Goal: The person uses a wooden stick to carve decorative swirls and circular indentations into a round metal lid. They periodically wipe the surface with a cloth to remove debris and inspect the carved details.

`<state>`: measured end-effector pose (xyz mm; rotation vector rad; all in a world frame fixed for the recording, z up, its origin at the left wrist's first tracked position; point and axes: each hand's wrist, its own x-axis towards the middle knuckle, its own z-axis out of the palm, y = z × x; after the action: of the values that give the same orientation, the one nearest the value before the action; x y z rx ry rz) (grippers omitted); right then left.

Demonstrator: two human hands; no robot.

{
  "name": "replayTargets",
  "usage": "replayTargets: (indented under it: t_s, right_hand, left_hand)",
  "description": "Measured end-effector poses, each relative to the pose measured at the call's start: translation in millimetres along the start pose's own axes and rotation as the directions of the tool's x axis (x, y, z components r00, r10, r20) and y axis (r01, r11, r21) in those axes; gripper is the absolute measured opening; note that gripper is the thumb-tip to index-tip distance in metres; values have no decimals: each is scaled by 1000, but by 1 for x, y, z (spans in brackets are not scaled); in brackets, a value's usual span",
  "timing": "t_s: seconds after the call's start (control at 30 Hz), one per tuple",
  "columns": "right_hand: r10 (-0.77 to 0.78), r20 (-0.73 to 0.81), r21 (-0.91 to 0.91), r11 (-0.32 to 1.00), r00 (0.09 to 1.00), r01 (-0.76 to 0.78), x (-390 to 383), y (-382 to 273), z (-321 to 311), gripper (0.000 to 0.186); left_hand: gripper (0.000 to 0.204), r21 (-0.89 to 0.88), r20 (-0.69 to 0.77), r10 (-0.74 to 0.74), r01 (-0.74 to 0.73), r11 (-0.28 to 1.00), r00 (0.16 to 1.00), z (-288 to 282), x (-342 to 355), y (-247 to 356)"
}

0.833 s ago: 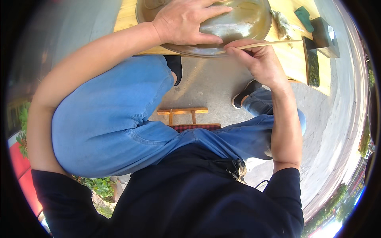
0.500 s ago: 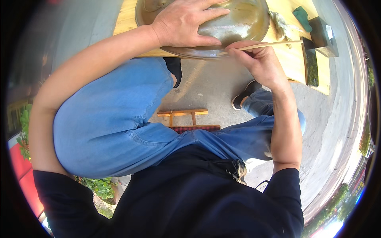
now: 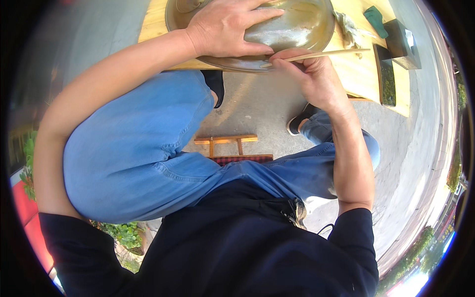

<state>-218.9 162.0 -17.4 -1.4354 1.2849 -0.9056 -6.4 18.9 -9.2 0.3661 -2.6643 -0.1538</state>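
Note:
A large, round, glossy brown-gold metal dish (image 3: 302, 27) rests at the near edge of the wooden table, cut off by the top of the view. My left hand (image 3: 225, 27) lies on its surface, fingers spread and palm down. At the dish's near rim, my right hand (image 3: 314, 79) pinches a slim, pale wooden stick (image 3: 341, 52) between thumb and fingers. The stick's tip meets the rim just below my left fingers, and its other end points right over the table. Whether a brush or blade is on the tip I cannot tell.
On the right of the pale wooden table (image 3: 361, 81) are a crumpled whitish rag (image 3: 349, 30), a green cloth (image 3: 376, 21), a dark box (image 3: 403, 44) and a black phone (image 3: 386, 74). Below me shows a wooden stool (image 3: 240, 158) with a checked seat, between my legs.
My right hand has slid a little left along the rim with the stick, its tip coming nearer to my left hand. My left hand stays spread on the dish.

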Motion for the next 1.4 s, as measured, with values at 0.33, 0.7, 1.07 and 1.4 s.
replayTargets:
  t_s: [0.33, 0.7, 1.07, 1.4]
  right_hand:
    - [-22, -2, -28, 999, 1000, 22, -1, 1, -5, 19]
    - [-155, 49, -185, 969, 987, 162, -1, 1, 12, 14]
    - [145, -29, -61, 987, 989, -147, -3, 0, -23, 25]
    - [127, -113, 488, 871, 985, -56, 2, -5, -26, 21]
  left_hand:
    - [76, 16, 8, -9, 8, 1000, 1000, 0, -1, 1]
    - [74, 14, -25, -4, 5, 1000, 1000, -3, -4, 1]
    - [73, 3, -54, 34, -34, 999, 998, 1, -2, 1]
    - [27, -4, -230, 224, -231, 973, 947, 3, 4, 3]
